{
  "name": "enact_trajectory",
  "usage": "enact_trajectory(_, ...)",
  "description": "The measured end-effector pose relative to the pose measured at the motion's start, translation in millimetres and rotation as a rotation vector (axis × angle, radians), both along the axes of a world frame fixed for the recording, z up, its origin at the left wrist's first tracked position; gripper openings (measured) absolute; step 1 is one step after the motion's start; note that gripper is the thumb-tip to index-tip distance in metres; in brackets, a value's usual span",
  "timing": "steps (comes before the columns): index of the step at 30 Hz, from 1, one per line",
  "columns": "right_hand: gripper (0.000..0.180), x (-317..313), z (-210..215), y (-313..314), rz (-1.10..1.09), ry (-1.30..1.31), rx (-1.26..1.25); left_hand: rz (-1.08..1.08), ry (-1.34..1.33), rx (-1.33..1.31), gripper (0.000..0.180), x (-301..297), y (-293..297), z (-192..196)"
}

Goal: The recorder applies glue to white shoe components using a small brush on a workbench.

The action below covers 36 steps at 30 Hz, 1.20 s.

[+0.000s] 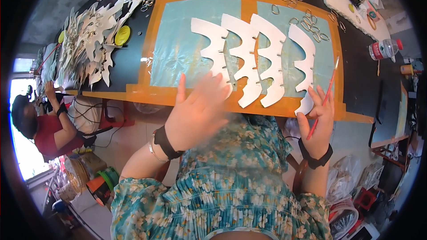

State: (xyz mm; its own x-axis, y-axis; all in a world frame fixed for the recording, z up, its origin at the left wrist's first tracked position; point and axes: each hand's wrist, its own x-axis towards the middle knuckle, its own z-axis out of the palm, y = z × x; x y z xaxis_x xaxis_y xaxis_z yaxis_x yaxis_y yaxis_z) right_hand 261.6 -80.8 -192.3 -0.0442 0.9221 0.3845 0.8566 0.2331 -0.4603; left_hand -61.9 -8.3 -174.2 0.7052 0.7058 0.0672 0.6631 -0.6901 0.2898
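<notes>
1. The left hand (198, 111) is spread flat with fingers loose, gripping nothing; it is blurred, and its fingertips lie at the lower end of the leftmost white cutout (212, 51).
2. The right hand (318, 118) is closed around a thin red brush (324, 100), which slants up and to the right, its pale tip over the table's orange border. The same hand's fingers touch the bottom end of the rightmost cutout (303, 58).
3. Both wrists wear black bands; a thin bangle sits beside the left one.
4. Four white cutouts lie side by side on a pale blue sheet (178, 40) framed in orange tape (151, 93), at the near edge of the black table (129, 58). Each is a tall curved strip, smooth on one side and cut into wavy, flame-like points on the other. Small metal clips show along their edges. The two middle cutouts (258, 58) overlap the orange border at their lower ends.
5. Loose metal rings (309, 22) lie scattered above and to the right of the cutouts.
6. A heap of similar white cutouts (95, 40) sits at the table's left end, beside a yellow lid (122, 35).
7. A plastic bottle (383, 49) with a red cap lies on the right.
8. Another person in a red shirt (46, 133) sits at far left.
</notes>
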Motion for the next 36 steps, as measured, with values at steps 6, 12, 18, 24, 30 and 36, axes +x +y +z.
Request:
enact_trajectory(6,0.035,-44,9,10,0.245,0.011,-0.065,-0.055,0.012,-0.055,0.077,22,-22,0)
enact_trajectory(12,0.039,-65,-2,22,0.355,-0.028,-0.119,-0.105,-0.029,0.061,0.073,37,-27,-16)
enact_trajectory(18,0.043,-61,-4,12,0.291,-0.074,-0.145,-0.115,-0.004,0.032,0.07,35,-25,-19)
enact_trajectory(24,0.043,-71,-7,7,0.208,0.001,-0.156,-0.079,0.001,0.074,0.071,41,-25,-19)
enact_trajectory(30,0.028,-57,-1,7,0.186,0.087,-0.034,-0.087,0.0,0.038,0.07,41,-23,-16)
enact_trajectory(36,0.023,-22,-9,-6,-0.011,0.073,0.113,-0.12,-0.003,0.043,0.068,45,-29,-16)
